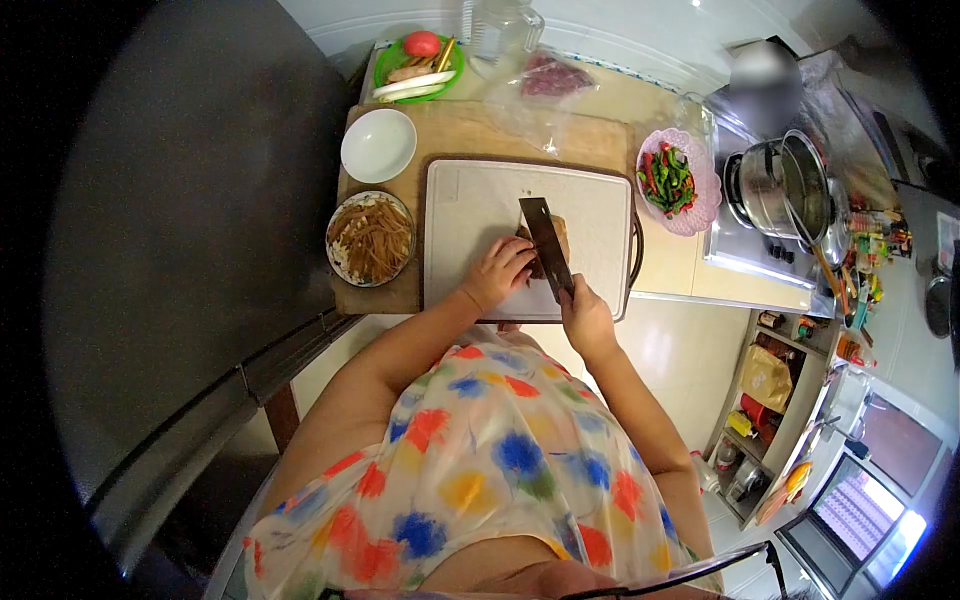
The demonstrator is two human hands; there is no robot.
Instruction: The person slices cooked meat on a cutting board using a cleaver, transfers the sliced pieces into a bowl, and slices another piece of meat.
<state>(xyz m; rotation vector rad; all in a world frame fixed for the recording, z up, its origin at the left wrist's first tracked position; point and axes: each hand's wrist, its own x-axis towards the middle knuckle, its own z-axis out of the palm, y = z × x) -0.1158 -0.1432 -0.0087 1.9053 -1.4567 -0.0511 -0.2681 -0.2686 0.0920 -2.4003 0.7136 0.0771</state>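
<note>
Right hand (588,318): closed round the handle of a cleaver (545,248), blade dark, aslant. Left hand (498,272): fingers bent, tips against a brown food piece (562,236); grip itself cannot be told. Piece: on pale cutting board (470,200), partly hidden under the blade. Brown strips (372,238): heaped in a bowl (341,272), left of board. White bowl (379,146): beyond it.

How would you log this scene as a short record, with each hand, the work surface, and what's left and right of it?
Left hand: fingers at a brown piece of food, partly hidden by the blade
Right hand: gripping a dark, rectangular-bladed cleaver
Work surface: white rectangular cutting board with brown rim
Left: plain white round bowl; round bowl of thin brown strips
Right: pink scalloped bowl of red and green peppers
</note>
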